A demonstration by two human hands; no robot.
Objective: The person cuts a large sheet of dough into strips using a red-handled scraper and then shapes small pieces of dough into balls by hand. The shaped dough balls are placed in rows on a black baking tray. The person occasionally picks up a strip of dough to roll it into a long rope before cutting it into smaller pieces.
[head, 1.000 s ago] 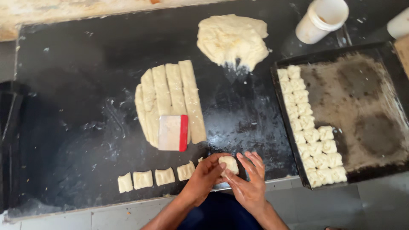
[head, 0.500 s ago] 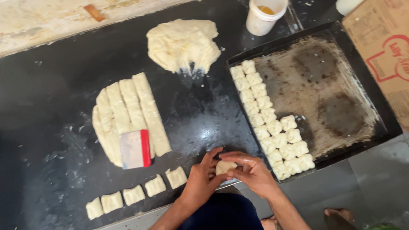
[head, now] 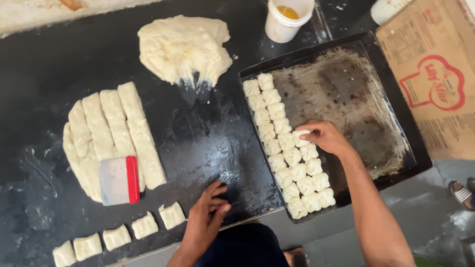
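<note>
Your right hand [head: 324, 137] is pressing a dough piece [head: 300, 135] into the baking tray [head: 376, 104]; your left hand [head: 208, 215] is resting on the black worktop [head: 208, 143] beside cut dough squares [head: 172, 215].

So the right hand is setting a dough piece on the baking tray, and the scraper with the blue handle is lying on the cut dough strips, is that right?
Not quite. In the head view the scraper has a red handle, not blue. The rest holds: it lies on the cut dough strips, and the right hand sets a dough piece on the baking tray.

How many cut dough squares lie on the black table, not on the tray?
5. They lie in one row along the near edge, left of the left hand.
</note>
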